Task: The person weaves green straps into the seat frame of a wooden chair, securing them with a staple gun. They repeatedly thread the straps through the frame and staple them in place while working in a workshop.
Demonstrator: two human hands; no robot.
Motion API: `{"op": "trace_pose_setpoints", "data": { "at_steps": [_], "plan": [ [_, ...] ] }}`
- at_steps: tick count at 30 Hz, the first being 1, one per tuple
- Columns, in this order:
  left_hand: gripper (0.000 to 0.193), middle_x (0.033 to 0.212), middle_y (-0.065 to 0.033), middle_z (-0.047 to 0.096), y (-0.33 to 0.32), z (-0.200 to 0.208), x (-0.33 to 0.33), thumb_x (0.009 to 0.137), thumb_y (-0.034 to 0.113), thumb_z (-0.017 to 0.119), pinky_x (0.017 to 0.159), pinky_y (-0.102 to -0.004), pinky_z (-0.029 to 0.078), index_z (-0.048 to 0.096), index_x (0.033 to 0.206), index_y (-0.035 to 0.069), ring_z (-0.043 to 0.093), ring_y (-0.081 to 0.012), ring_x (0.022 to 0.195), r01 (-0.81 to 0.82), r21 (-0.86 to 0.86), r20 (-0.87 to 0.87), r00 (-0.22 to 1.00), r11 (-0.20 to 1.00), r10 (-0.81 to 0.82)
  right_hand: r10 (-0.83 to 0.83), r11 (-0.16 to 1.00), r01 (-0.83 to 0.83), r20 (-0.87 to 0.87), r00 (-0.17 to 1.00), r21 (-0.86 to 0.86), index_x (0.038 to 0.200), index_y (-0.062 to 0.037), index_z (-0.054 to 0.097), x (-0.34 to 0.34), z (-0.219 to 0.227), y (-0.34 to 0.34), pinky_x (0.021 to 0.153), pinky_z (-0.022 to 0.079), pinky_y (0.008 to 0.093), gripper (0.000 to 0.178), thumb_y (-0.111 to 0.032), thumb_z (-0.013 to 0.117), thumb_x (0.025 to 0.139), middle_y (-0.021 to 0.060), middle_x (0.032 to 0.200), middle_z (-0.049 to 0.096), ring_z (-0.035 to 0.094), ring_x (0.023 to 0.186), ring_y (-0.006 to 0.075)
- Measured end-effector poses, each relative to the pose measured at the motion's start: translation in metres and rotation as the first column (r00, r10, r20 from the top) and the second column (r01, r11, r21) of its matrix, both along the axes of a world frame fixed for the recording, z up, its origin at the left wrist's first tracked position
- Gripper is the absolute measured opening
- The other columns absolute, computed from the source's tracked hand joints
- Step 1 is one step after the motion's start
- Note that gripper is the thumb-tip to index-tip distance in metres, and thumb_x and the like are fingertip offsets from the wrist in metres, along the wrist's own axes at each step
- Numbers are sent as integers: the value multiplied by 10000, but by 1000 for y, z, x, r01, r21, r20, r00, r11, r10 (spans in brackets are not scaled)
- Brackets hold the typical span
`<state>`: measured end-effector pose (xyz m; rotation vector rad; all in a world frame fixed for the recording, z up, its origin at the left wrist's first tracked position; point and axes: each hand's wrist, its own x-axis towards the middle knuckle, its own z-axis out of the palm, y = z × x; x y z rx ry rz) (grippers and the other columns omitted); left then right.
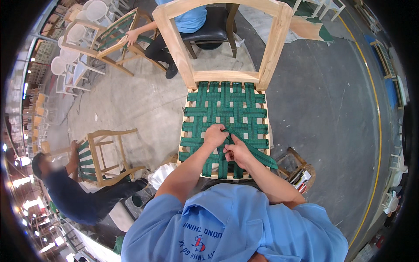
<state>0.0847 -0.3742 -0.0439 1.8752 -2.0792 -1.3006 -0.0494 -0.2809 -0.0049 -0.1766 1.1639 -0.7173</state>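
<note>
A light wooden chair frame (273,48) stands in front of me, its seat crossed by woven green webbing (211,105). My left hand (215,136) is over the middle of the seat, fingers closed on a loose green webbing strap (257,153). Just to its right and nearer me, my right hand (238,153) has its fingers bent around the same strap close to the weave. The strap slants down to the seat's right edge. Parts of the fingertips are hidden, as is the weave directly under both hands.
At the lower left a co-worker (74,192) handles another chair frame (104,157). Beyond, a second person (192,19) sits with a hand on a webbed frame (83,48). A round stool (305,177) with small items stands at my right. White chairs (72,56) crowd the far left.
</note>
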Motion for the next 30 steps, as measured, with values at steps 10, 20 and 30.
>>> {"op": "trace_pose_setpoints", "data": {
  "at_steps": [10,20,30],
  "plan": [
    [277,977,-165,763,-32,-2,24,958,222,637,809,-412,607,750,1150,57,757,-280,891,78,-212,64,996,974,-66,-357,933,278,472,806,230,1116,-62,613,16,-44,-25,613,556,375,176,-197,582,1008,44,795,703,654,607,183],
    [313,838,-182,746,-94,12,-6,1012,179,551,563,-414,622,685,1268,59,742,-275,646,98,621,82,979,778,-188,-572,819,395,654,496,417,918,-56,610,14,-68,-57,611,588,311,334,-375,638,1010,13,710,679,662,617,141],
    [370,757,-108,705,-55,3,-17,970,106,615,538,-366,589,653,1300,-57,699,-203,606,-21,277,-35,999,961,32,-537,836,411,698,473,365,951,-93,628,11,-73,-45,663,561,311,389,-474,619,1027,32,792,686,678,674,173]
  ]
}}
